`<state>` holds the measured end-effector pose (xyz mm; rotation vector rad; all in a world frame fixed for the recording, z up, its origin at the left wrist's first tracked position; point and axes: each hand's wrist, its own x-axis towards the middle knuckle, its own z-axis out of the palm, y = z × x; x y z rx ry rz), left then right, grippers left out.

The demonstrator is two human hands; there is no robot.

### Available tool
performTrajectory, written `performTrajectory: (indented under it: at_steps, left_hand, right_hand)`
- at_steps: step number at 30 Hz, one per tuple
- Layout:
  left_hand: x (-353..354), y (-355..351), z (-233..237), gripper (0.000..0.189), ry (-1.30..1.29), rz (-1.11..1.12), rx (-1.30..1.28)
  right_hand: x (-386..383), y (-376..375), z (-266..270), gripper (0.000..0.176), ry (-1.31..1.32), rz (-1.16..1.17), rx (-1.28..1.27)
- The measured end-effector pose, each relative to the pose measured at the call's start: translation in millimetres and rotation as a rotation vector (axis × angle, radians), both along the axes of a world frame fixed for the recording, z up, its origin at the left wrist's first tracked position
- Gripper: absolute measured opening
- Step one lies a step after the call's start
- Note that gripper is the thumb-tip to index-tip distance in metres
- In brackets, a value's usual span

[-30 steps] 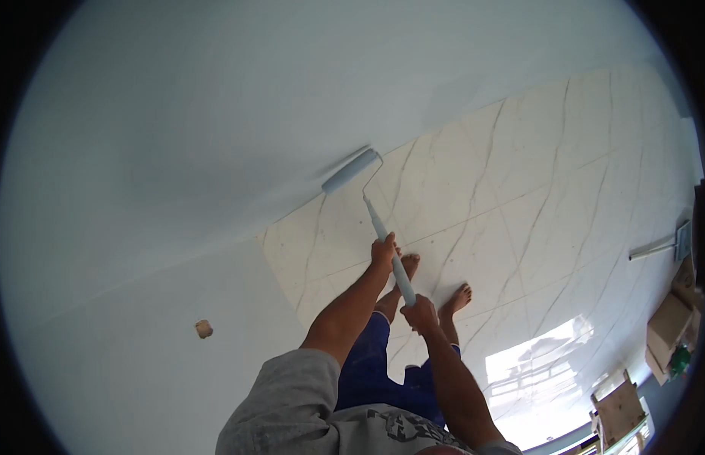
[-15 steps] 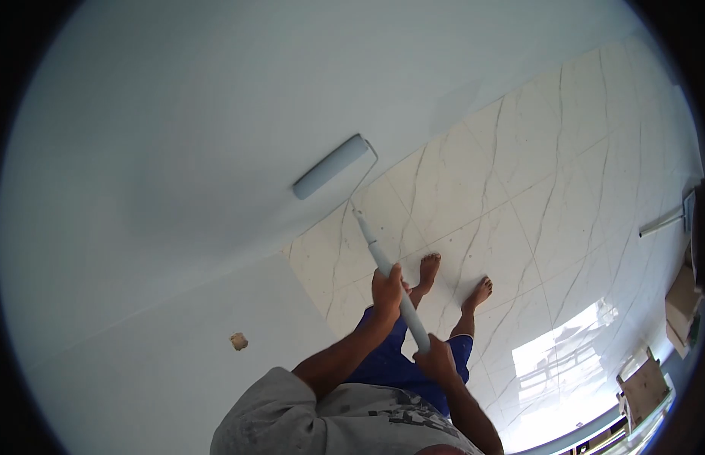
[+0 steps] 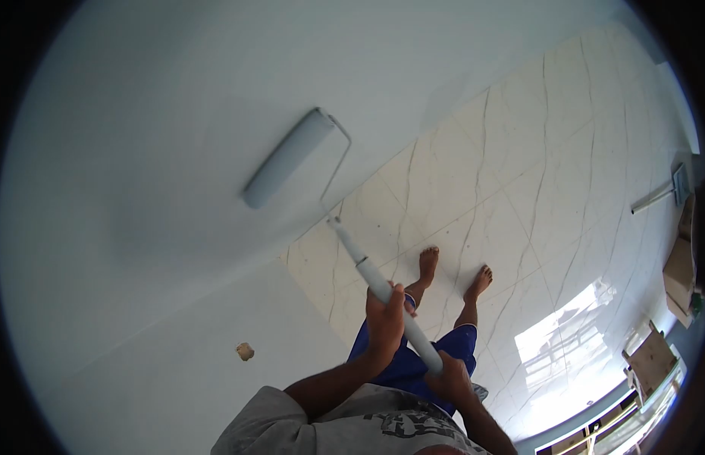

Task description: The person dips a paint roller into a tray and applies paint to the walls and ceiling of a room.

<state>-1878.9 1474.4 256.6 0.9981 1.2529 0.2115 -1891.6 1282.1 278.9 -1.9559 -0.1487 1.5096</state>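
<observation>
A paint roller (image 3: 288, 158) with a grey-blue sleeve lies against the pale blue-grey wall (image 3: 163, 98), a little above where it meets the floor. Its bent wire frame runs down to a long pale pole (image 3: 379, 283). My left hand (image 3: 386, 315) is wrapped round the middle of the pole, thumb on top. Lower down, near my body, my right hand (image 3: 449, 378) grips the pole's end. Both hands are closed, and the pole slants from my waist up and left to the roller.
White veined tiles (image 3: 512, 174) form the floor, where my bare feet stand. The adjoining wall has a small hole (image 3: 245, 351). At the right are a scraper-like tool with a pale handle (image 3: 652, 202), cardboard (image 3: 678, 284) and a wooden board (image 3: 650, 360).
The roller has moved up and left along the wall, away from the floor edge. Both hands stay on the pole, the right one slightly lower and further right.
</observation>
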Motion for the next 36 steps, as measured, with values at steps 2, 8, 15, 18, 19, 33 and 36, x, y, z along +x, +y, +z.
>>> performTrajectory:
  at_steps: [2,8,15,18,19,33,36]
  left_hand:
    - [13,1,-48,0.016,0.044,-0.004,-0.061]
    - [31,21,-241,0.021,0.175,-0.073,-0.046]
    - [40,53,-371,0.025,0.238,0.008,-0.106]
    - [29,35,-329,0.027,0.215,-0.108,-0.043]
    - [29,27,-293,0.029,0.191,-0.131,-0.003]
    - [19,12,88,0.020,-0.085,0.034,0.350]
    - [27,33,142,0.017,-0.268,0.137,0.503]
  right_hand:
    - [6,1,-36,0.029,-0.019,-0.039,-0.013]
    - [10,23,-203,0.025,-0.090,-0.054,0.017]
    - [35,63,-267,0.022,0.130,-0.186,-0.033]
    - [32,41,-240,0.024,0.039,-0.111,-0.007]
    - [19,28,-230,0.025,-0.043,-0.078,0.039]
    - [19,28,11,0.033,-0.172,0.071,0.210]
    - [42,62,43,0.031,-0.255,0.090,0.293]
